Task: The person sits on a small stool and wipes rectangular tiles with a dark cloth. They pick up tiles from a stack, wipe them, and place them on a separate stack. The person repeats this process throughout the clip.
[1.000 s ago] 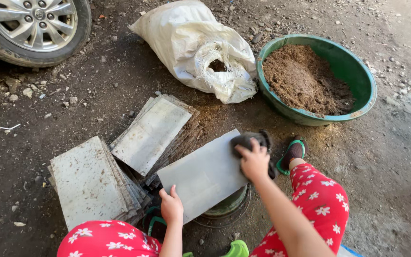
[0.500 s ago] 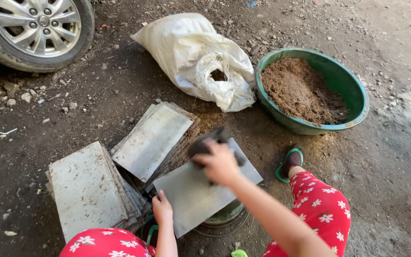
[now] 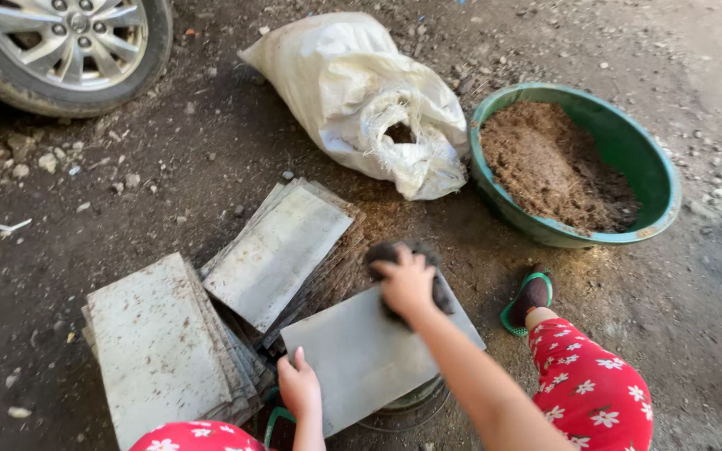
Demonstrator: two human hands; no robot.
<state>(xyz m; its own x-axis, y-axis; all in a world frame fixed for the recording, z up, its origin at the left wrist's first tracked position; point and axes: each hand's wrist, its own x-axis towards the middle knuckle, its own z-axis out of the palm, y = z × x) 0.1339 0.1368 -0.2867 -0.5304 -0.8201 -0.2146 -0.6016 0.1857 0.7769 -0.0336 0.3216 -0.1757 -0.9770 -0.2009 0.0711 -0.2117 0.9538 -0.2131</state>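
Grey plate lies low in the frame, between the person's knees, resting over a round rim that shows under its lower right edge. Flat rectangular sheet, tilted; long axis runs from lower left up to upper right, far corner toward the green basin.

Right hand: palm down, fingers curled over a dark scrub pad, pressing it on the plate's upper right end. Hand closed on the pad, knuckles up.

Left hand: at the plate's lower left edge, fingers loosely together, thumb side up, touching the edge and steadying it. Whether fingers wrap under the edge cannot be told.

Around it: two stacks of similar plates to the left on dirt ground, the nearer stack just beside the held plate. White sack with an open mouth lies behind, touching the basin's left rim. Basin holds brown soil-like fill. Car wheel at top left, well apart. Red flowered trousers on both knees; a foot in a green sandal just right of the plate.
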